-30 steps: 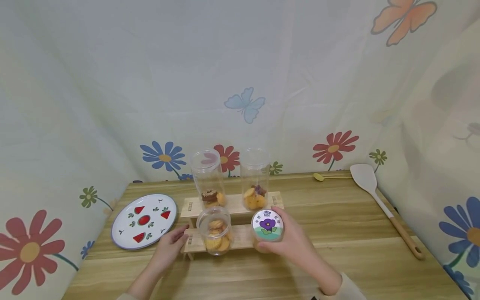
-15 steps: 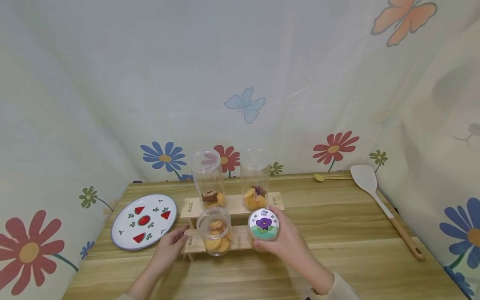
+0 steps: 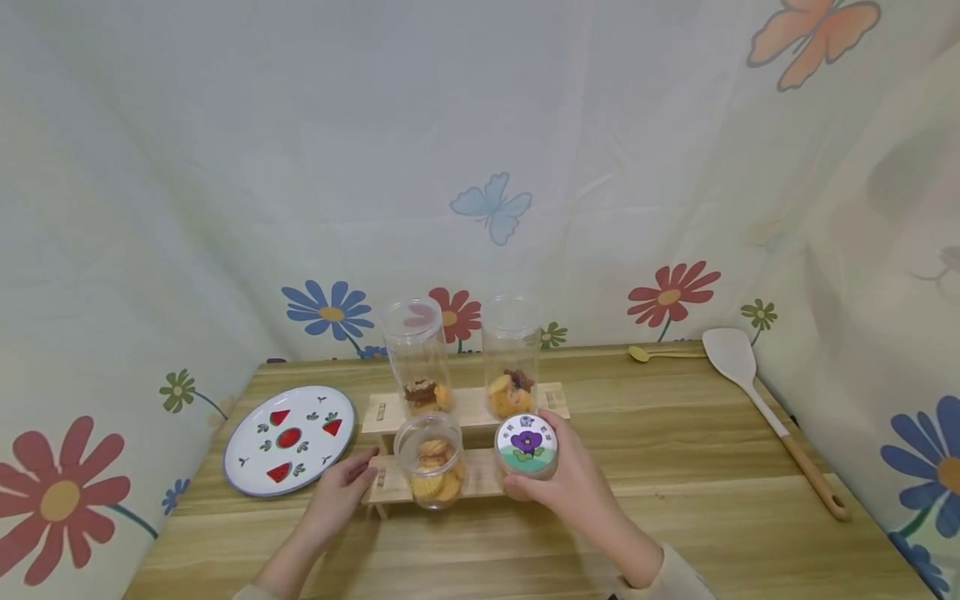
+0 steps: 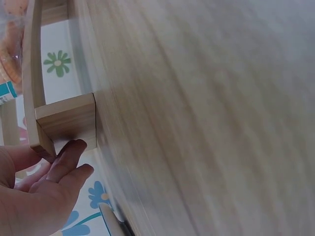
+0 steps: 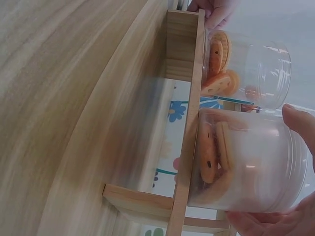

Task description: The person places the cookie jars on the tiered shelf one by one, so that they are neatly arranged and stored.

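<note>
A two-step wooden stand (image 3: 480,482) carries clear plastic jars. My right hand (image 3: 566,475) grips a jar with a flower-printed lid (image 3: 527,444) at its upper part. In the right wrist view this frosted-looking jar (image 5: 246,162) holds cookies, and its base meets the lower step. Beside it stands a clear lidless-looking jar (image 3: 431,467) of cookies. At the stand's left end, my left hand (image 3: 341,492) holds the lower step. In the left wrist view its fingers (image 4: 69,160) touch the end leg from outside, the thumb at the step's top side.
Two tall clear jars (image 3: 416,350) with cookies stand on the upper step. A white watermelon-patterned plate (image 3: 255,437) lies to the left. On the right are a spatula (image 3: 780,425) and a small yellow spoon (image 3: 660,355). A floral curtain (image 3: 360,150) backs the table.
My right hand has moved slightly left with the lidded jar, bringing it nearer the open jar on the lower step. The left hand has stayed on the stand.
</note>
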Tool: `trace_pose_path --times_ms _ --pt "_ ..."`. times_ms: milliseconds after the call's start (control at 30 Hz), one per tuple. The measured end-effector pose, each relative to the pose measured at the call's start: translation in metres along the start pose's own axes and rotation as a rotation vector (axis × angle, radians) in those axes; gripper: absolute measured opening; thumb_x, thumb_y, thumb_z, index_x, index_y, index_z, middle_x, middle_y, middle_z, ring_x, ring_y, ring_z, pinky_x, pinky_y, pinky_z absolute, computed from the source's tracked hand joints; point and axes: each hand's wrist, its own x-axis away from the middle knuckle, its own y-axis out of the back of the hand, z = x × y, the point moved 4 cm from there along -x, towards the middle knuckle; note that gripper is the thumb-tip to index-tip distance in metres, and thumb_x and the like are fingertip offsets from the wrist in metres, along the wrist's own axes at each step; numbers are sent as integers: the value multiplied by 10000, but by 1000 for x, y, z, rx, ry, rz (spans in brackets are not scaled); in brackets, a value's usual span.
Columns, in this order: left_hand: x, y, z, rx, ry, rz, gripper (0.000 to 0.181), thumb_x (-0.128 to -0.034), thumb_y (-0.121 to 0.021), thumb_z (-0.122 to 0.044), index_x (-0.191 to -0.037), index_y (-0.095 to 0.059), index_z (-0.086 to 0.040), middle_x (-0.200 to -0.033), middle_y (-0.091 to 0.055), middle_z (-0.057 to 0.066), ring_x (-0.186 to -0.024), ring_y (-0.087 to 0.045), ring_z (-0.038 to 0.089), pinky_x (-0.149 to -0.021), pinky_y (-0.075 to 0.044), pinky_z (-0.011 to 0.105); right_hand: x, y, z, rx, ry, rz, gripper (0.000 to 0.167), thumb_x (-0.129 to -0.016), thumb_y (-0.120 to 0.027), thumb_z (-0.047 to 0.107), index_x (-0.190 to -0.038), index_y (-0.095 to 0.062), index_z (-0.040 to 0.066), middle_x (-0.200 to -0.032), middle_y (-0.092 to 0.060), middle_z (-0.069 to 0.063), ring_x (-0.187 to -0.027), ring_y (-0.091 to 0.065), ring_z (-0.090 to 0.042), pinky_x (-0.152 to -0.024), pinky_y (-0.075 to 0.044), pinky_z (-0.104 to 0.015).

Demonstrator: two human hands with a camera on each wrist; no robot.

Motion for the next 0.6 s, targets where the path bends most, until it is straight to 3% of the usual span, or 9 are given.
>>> trace_pose_path --times_ms 200,333,500,600 --pt "0 4 -1 -30 -24 1 389 -995 -532 -128 -1318 -511 87 -1332 -527 229 -1194 -525 355 -998 -428 436 -1 0 2 -18 -2 25 1020 -635 -903 370 -1451 -336 137 -1348 -485 -62 -1196 -498 -238 -985 -421 -507" --pt "1 9 0 -64 -4 -9 418 -1022 -488 -232 -1316 -532 61 -1329 -540 202 -1230 -494 349 -1037 -378 478 1 4 3 -29 -9 46 1017 -661 -876 418 -1464 -321 133 -1394 -446 -67 -1243 -464 -237 -1018 -393 -505" --pt "3 19 3 -53 51 -13 501 -1040 -419 -331 -1331 -511 67 -1280 -578 205 -1174 -548 346 -1020 -401 475 4 17 4 -45 6 64 814 -846 -693 494 -1462 -314 119 -1462 -385 -79 -1328 -376 -258 -1057 -339 -499" --pt "6 29 1 -122 20 -23 538 -1027 -432 -384 -1334 -516 49 -1274 -587 197 -1177 -545 346 -1003 -420 473 5 29 3 -26 -4 70 715 -914 -597 502 -1463 -322 134 -1476 -374 -77 -1346 -344 -294 -1050 -321 -560"
